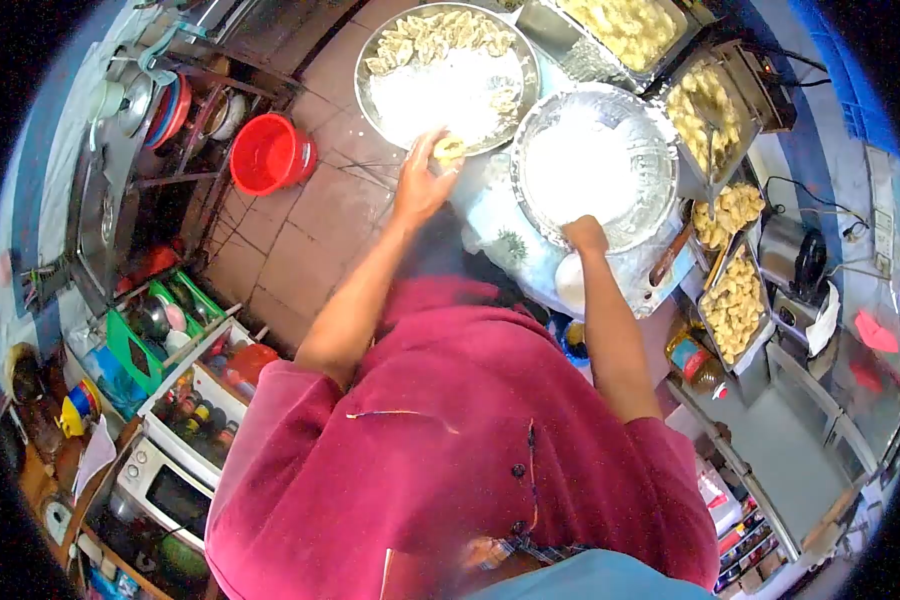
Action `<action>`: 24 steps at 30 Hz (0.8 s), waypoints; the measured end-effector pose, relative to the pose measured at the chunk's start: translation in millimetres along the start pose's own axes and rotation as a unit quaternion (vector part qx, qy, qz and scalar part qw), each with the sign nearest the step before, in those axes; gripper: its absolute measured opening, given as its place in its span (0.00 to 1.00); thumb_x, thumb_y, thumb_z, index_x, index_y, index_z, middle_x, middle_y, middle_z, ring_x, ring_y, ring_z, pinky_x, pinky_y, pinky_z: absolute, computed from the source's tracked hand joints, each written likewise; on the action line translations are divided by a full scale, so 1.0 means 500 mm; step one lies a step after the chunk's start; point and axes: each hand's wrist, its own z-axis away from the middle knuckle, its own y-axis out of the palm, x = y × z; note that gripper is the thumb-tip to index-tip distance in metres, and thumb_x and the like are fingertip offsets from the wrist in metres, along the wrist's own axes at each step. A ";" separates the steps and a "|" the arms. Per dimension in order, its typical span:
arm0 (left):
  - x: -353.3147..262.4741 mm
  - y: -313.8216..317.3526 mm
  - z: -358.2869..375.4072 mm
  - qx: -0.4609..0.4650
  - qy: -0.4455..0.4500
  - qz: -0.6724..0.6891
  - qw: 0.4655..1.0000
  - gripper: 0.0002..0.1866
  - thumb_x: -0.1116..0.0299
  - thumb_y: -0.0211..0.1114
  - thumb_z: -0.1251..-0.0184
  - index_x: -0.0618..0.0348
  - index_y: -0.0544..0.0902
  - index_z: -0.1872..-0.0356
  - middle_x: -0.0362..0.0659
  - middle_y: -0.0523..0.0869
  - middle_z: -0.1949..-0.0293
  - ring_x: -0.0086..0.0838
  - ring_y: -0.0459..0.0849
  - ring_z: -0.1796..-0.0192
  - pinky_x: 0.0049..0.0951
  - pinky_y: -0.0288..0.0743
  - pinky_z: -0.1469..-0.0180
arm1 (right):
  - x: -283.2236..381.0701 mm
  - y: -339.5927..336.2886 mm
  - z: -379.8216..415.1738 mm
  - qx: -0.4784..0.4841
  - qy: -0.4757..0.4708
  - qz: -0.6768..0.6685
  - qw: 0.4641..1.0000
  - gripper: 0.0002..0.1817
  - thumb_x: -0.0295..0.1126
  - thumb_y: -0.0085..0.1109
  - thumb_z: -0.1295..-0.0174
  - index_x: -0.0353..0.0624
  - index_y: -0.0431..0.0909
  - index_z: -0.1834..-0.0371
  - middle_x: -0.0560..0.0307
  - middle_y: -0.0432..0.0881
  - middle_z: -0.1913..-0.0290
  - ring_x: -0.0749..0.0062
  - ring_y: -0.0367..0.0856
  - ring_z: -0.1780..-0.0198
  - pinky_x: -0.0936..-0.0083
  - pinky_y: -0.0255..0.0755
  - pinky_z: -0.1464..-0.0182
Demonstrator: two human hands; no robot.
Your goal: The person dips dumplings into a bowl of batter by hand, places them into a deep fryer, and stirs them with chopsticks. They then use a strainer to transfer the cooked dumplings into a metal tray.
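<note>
My left hand (426,186) holds a small pale-yellow dumpling-like piece (449,149) between the fingers and thumb. It is at the near edge of a wide round metal tray (362,85) dusted with white flour. Floured, folded dumplings (450,36) lie along the tray's far side. To the right stands a large metal basin (670,150) of white flour (590,165). My right hand (585,236) is closed at the basin's near rim; what its fingers hold, if anything, is hidden. A smooth white rounded thing (570,281) sits just below that hand.
Metal trays heaped with yellowish pieces (705,115) line the right side, with more pieces (735,305) in a lower tray. A wooden-handled tool (670,255) lies beside the basin. An oil bottle (697,362) stands at right. A red bucket (270,155) is on the tiled floor at left.
</note>
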 end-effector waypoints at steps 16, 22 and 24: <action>0.304 -0.043 -0.218 0.239 0.036 -0.270 0.932 0.22 0.67 0.66 0.43 0.54 0.80 0.45 0.56 0.78 0.48 0.50 0.73 0.38 0.53 0.68 0.38 | 0.081 -0.087 0.101 -0.201 0.089 0.107 0.970 0.13 0.28 0.50 0.35 0.38 0.87 0.60 0.42 0.88 0.55 0.48 0.89 0.53 0.56 0.82 0.54; 0.311 -0.106 -0.241 0.190 0.082 -0.237 0.949 0.25 0.63 0.68 0.42 0.54 0.79 0.41 0.55 0.82 0.49 0.52 0.75 0.38 0.54 0.66 0.36 | 0.071 -0.023 0.114 -0.246 0.048 0.115 0.961 0.11 0.29 0.48 0.33 0.41 0.83 0.60 0.44 0.88 0.60 0.50 0.89 0.58 0.59 0.83 0.56; 0.298 -0.128 -0.259 0.179 0.010 -0.192 0.965 0.20 0.60 0.66 0.37 0.55 0.81 0.45 0.59 0.84 0.49 0.53 0.79 0.44 0.50 0.70 0.40 | 0.082 -0.009 0.125 -0.257 0.027 0.122 0.958 0.10 0.28 0.49 0.35 0.41 0.82 0.62 0.44 0.88 0.61 0.49 0.89 0.57 0.58 0.83 0.56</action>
